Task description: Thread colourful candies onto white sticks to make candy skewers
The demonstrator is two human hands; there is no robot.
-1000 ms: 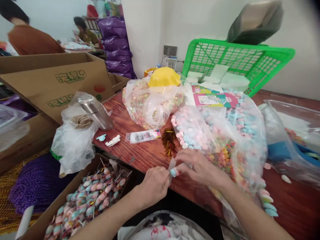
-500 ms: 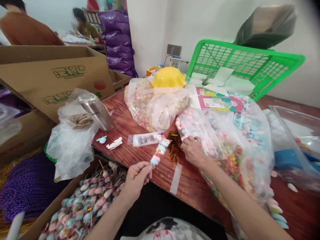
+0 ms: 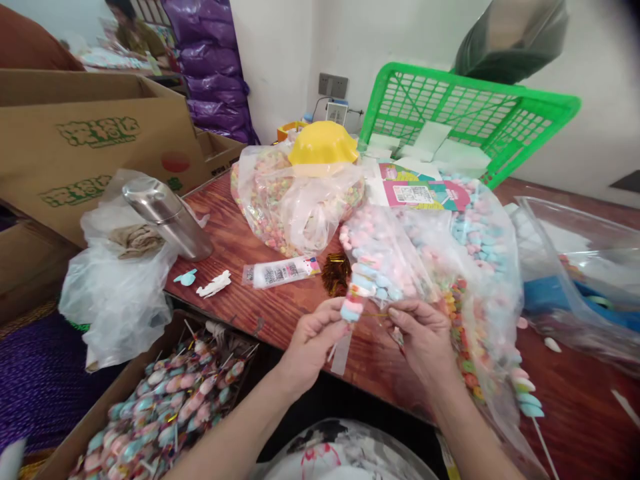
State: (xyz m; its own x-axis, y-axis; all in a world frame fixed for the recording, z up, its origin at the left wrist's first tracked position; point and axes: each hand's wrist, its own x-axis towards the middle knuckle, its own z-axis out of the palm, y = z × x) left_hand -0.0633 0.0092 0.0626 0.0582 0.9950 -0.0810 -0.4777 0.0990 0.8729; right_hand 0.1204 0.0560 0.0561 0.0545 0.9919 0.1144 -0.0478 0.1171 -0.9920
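Between the thumb and fingers of my left hand (image 3: 317, 340) is the lower end of a marshmallow skewer (image 3: 353, 305) in a clear wrapper, blue, pink and white, its stick pointing down. My right hand (image 3: 425, 333) is closed in a pinch on a thin gold twist tie (image 3: 374, 314), which reaches across to the base of the wrapped skewer. Behind the hands lies a bundle of gold twist ties (image 3: 334, 275). Printed clear wrappers (image 3: 283, 272) are stacked to its left. A strip of clear tape (image 3: 341, 353) shows on the table under the hands.
A carton of finished skewers (image 3: 165, 400) stands below the table at left. Bags of candy rings (image 3: 260, 207) and marshmallows (image 3: 390, 247), a steel flask (image 3: 170, 220), a green basket (image 3: 470, 93) and a clear tub (image 3: 575, 267) surround the work spot. Another person (image 3: 135, 33) sits far back.
My right hand has left the gold bundle and come toward my left hand with a twist tie. The left hand has moved right and raised the skewer. The view has shifted slightly right.
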